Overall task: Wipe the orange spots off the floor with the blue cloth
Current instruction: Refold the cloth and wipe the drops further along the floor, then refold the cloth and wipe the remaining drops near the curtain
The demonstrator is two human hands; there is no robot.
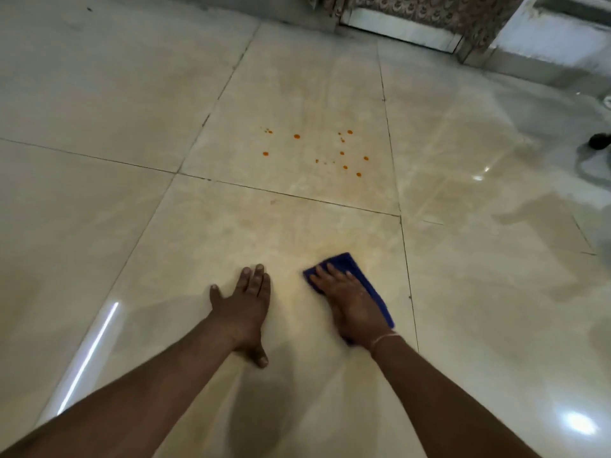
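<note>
Glossy beige floor tiles (99, 94): we press our right hand (347, 302) flat, fingers extended, on the blue cloth (350, 262); our left hand (246, 309) rests spread on bare tile beside it; orange spots (330, 153) lie well beyond both hands' fingertips

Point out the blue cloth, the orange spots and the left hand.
blue cloth (345, 261): head view, on the bare far corner beyond the fingers.
orange spots (297, 136): head view, on one larger drop in the cluster.
left hand (244, 305): head view, on its back.
</note>
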